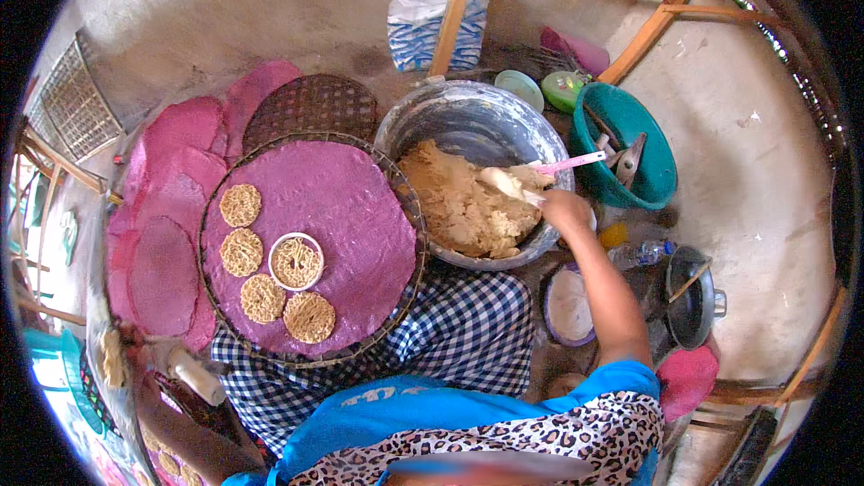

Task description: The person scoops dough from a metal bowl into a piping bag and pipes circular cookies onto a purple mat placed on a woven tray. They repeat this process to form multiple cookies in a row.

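My right hand reaches over the rim of a large metal basin. Its fingers are closed on a pale, dough-smeared piece, whose exact kind is unclear. Beneath lies crumbly tan dough, with a pink-handled utensil resting across it. On my lap sits a round woven tray lined with a purple sheet. Several noodle discs lie on the sheet, and a white ring mould encloses noodles. My left arm runs into shadow at lower left, near a white cylinder; that hand is indistinct.
Pink sheets and a dark woven tray lie left and behind. Right of the basin are a teal tub with tools, a bowl of white stuff, a plastic bottle and a dark pan. A wooden post rises behind.
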Demonstrator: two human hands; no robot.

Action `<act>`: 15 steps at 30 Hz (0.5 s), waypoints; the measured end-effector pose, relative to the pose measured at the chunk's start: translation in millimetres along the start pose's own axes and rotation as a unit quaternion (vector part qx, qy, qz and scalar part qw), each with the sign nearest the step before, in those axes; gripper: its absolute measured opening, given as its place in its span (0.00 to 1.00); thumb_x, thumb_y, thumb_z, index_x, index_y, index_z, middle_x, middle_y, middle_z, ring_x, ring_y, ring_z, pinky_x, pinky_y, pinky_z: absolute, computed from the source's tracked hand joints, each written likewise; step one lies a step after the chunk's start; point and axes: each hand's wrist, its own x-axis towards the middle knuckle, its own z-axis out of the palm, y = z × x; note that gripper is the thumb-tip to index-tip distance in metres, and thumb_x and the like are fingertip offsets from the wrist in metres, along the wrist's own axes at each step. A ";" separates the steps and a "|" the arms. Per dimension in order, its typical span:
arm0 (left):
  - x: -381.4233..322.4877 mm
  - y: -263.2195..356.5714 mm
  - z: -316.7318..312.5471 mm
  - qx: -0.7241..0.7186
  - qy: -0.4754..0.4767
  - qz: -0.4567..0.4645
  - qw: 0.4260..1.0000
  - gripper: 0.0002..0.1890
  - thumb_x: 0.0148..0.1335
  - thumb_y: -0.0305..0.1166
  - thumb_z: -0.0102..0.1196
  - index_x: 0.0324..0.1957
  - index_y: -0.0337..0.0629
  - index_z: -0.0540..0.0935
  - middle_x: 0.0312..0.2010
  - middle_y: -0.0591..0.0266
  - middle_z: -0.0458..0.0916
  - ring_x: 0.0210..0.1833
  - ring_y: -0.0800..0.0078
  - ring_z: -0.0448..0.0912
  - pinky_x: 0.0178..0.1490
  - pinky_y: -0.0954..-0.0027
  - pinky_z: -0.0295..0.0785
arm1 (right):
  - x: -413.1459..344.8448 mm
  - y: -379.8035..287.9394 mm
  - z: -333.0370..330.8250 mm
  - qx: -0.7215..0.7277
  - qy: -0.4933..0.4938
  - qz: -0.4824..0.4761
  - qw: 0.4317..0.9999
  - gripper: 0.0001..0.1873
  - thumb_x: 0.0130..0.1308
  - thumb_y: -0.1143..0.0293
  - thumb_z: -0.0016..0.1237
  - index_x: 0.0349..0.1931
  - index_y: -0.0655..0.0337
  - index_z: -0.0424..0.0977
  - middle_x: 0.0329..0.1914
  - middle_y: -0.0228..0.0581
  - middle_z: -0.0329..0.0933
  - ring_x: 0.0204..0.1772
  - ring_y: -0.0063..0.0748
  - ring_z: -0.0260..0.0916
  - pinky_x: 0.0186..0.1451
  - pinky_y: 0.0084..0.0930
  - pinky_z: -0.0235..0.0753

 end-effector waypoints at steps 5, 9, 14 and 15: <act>8.5 40.8 61.9 -0.030 -0.042 -0.044 0.998 0.17 0.60 0.40 0.45 0.44 0.36 0.74 0.32 0.65 0.76 0.29 0.76 0.75 0.29 0.79 0.70 | -56.4 31.1 -78.9 0.361 -0.147 -0.089 0.916 0.14 0.62 0.61 0.43 0.37 0.63 0.75 0.16 0.32 0.70 0.12 0.18 0.62 0.15 0.19 0.62; 12.5 61.4 135.8 -0.135 -0.195 -0.166 0.957 0.18 0.60 0.41 0.44 0.42 0.35 0.74 0.30 0.66 0.76 0.26 0.76 0.75 0.26 0.80 0.71 | -102.6 10.8 -121.4 0.515 -0.246 -0.202 0.796 0.13 0.61 0.64 0.47 0.38 0.64 0.74 0.19 0.28 0.71 0.16 0.14 0.63 0.13 0.11 0.59; -14.3 80.1 205.2 -0.037 -0.327 -0.092 0.940 0.26 0.47 0.32 0.62 0.50 0.33 0.71 0.44 0.58 0.75 0.44 0.72 0.74 0.51 0.68 0.69 | -145.5 -65.6 -133.2 0.622 -0.325 -0.298 0.647 0.14 0.54 0.65 0.54 0.36 0.66 0.74 0.25 0.43 0.76 0.16 0.17 0.64 0.11 0.11 0.55; -20.0 85.6 205.6 -0.146 -0.342 -0.113 0.921 0.24 0.47 0.32 0.61 0.48 0.34 0.72 0.42 0.60 0.76 0.42 0.75 0.74 0.49 0.70 0.69 | -151.6 -81.5 -134.2 0.623 -0.356 -0.313 0.623 0.13 0.54 0.66 0.55 0.35 0.65 0.74 0.24 0.43 0.76 0.18 0.18 0.65 0.11 0.11 0.55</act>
